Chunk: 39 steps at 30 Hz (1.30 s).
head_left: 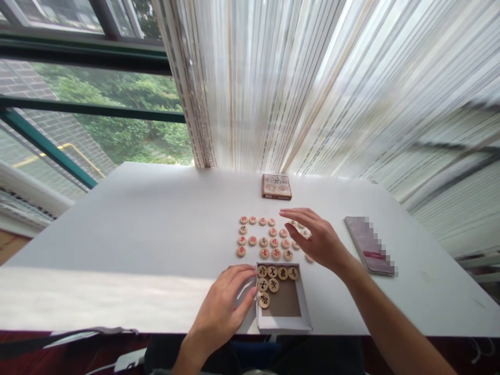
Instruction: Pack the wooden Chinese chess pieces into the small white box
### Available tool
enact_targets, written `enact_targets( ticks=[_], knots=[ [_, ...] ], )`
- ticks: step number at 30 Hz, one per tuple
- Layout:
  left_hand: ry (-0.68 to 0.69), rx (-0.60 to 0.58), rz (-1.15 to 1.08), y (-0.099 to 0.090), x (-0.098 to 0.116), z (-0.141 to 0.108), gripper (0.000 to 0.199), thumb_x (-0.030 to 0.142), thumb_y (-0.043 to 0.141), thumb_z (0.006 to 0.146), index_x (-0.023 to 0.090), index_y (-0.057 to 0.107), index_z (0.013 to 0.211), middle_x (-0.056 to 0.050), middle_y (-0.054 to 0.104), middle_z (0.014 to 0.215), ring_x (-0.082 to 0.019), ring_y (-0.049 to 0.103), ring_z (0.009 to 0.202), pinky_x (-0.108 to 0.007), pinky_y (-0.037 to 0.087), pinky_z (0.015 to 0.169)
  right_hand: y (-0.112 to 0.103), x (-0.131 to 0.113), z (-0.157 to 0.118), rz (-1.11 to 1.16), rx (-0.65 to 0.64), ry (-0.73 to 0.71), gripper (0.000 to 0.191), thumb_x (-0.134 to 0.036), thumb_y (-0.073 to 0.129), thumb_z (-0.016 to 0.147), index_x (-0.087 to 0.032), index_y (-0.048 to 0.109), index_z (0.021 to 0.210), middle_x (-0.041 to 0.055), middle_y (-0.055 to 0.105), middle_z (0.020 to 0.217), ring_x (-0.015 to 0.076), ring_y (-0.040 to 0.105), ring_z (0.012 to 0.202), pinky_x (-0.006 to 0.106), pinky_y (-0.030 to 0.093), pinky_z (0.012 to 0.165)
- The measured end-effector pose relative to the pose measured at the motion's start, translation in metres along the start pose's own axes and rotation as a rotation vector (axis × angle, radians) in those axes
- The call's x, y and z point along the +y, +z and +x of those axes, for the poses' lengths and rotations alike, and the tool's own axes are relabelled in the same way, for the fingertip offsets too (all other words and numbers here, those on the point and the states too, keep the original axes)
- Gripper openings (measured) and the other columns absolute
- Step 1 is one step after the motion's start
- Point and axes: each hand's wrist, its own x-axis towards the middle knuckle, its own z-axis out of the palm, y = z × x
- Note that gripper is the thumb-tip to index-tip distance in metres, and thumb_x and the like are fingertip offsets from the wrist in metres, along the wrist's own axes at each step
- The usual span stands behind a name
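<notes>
Round wooden Chinese chess pieces [274,241] with red or black characters lie face up in loose rows on the white table. In front of them, at the near edge, sits a shallow open box [305,312]. Several black-marked pieces [272,272] fill its far row and left side; brown bottom shows elsewhere. My left hand [225,298] rests by the box's left wall, thumb and fingers apart, fingertips at the rim. Above the right part of the rows hovers my right hand [321,237], fingers stretched out and thumb apart, nothing visible in it. It hides some pieces beneath.
A printed box [276,186] lies behind the pieces, near the string curtain [265,83]. At the right is a flat pinkish-grey object [367,247], partly pixelated. A window [109,120] stands at the left. Near the front edge lies a white device [132,359] with a cable.
</notes>
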Motion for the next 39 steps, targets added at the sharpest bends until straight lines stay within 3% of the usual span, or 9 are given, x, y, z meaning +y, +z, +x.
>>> enact_targets(
  ticks=[9, 18, 24, 31, 35, 39],
  knots=[
    [-0.017, 0.015, 0.011, 0.001, -0.001, -0.001, 0.026, 0.026, 0.055, 0.100, 0.025, 0.061, 0.125, -0.009, 0.067, 0.126, -0.024, 0.063, 0.119, -0.040, 0.056, 0.102, -0.009, -0.010, 0.029, -0.045, 0.003, -0.077, 0.032, -0.020, 0.058, 0.099, -0.029, 0.065, 0.129, 0.0045, 0.072, 0.126, 0.0224, 0.066, 0.119, 0.044, 0.057, 0.102],
    [0.016, 0.020, 0.029, -0.001, 0.000, 0.001, 0.025, 0.027, 0.055, 0.100, 0.025, 0.064, 0.123, -0.009, 0.069, 0.122, -0.025, 0.066, 0.115, -0.041, 0.057, 0.099, -0.051, 0.015, 0.009, -0.236, 0.175, 0.078, 0.027, -0.027, 0.057, 0.099, -0.027, 0.069, 0.124, 0.0060, 0.074, 0.121, 0.0237, 0.071, 0.106, 0.040, 0.063, 0.088],
    [0.013, 0.006, 0.030, -0.001, -0.001, 0.001, 0.024, 0.028, 0.055, 0.100, 0.025, 0.064, 0.122, -0.009, 0.069, 0.122, -0.025, 0.066, 0.116, -0.042, 0.058, 0.099, -0.066, 0.024, -0.012, -0.307, 0.222, 0.139, 0.029, -0.030, 0.059, 0.099, -0.026, 0.068, 0.126, 0.0081, 0.073, 0.124, 0.0246, 0.073, 0.100, 0.036, 0.066, 0.075],
    [-0.003, -0.014, 0.025, -0.001, -0.001, 0.001, 0.024, 0.028, 0.055, 0.101, 0.025, 0.062, 0.123, -0.009, 0.068, 0.124, -0.025, 0.063, 0.117, -0.042, 0.056, 0.101, -0.059, 0.030, -0.027, -0.265, 0.185, 0.115, 0.034, -0.026, 0.059, 0.098, -0.027, 0.066, 0.131, 0.0066, 0.071, 0.129, 0.0252, 0.070, 0.113, 0.041, 0.061, 0.095],
    [-0.015, -0.024, 0.022, -0.001, -0.001, 0.001, 0.024, 0.027, 0.055, 0.101, 0.025, 0.062, 0.123, -0.009, 0.067, 0.124, -0.025, 0.063, 0.118, -0.042, 0.055, 0.101, -0.048, 0.034, -0.037, -0.229, 0.112, 0.070, 0.037, -0.022, 0.058, 0.099, -0.026, 0.063, 0.135, 0.0077, 0.070, 0.131, 0.0254, 0.066, 0.122, 0.046, 0.054, 0.106],
    [-0.016, -0.027, 0.023, -0.001, 0.000, 0.000, 0.024, 0.027, 0.055, 0.101, 0.025, 0.062, 0.123, -0.009, 0.067, 0.125, -0.025, 0.062, 0.119, -0.042, 0.055, 0.102, -0.037, 0.039, -0.050, -0.200, 0.026, 0.054, 0.038, -0.020, 0.058, 0.099, -0.025, 0.062, 0.137, 0.0078, 0.068, 0.134, 0.0247, 0.062, 0.127, 0.046, 0.052, 0.109]
  ],
)
